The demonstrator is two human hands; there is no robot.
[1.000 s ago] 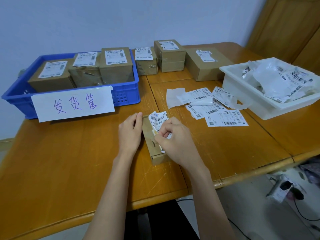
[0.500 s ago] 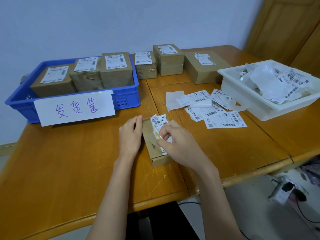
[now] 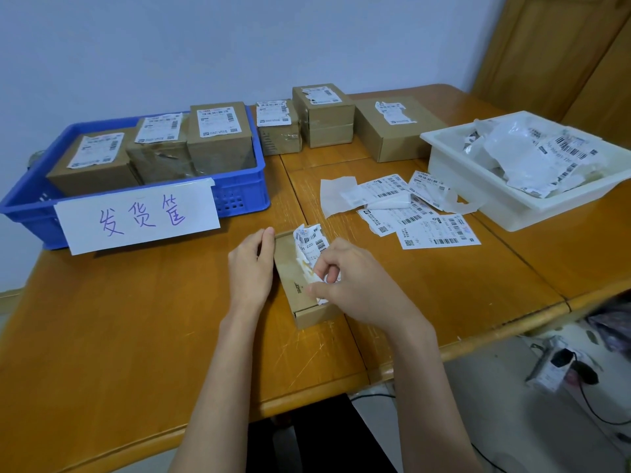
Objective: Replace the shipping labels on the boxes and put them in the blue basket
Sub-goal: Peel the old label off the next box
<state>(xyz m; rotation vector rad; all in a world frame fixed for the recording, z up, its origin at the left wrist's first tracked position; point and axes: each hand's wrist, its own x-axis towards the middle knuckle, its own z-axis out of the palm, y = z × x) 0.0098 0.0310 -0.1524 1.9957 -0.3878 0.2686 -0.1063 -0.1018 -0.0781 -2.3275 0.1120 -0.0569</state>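
Observation:
A small cardboard box (image 3: pixel 296 285) lies on the wooden table in front of me. My left hand (image 3: pixel 251 268) rests flat against its left side, fingers straight. My right hand (image 3: pixel 348 281) pinches the torn old label (image 3: pixel 309 238), whose upper part curls up off the box top. The blue basket (image 3: pixel 239 196) at the back left holds three boxes with labels on top and carries a white paper sign on its front. Fresh labels (image 3: pixel 440 232) lie spread on the table to the right of the box.
Three more labelled boxes (image 3: pixel 324 121) stand at the back of the table beside the basket. A white tray (image 3: pixel 457 186) at the right holds crumpled peeled labels. The table's front edge is close to my arms; cables and a plug lie on the floor at the right.
My right hand has peeled the label a little further off the box. The left hand stays against the box's side. The view has shifted slightly.

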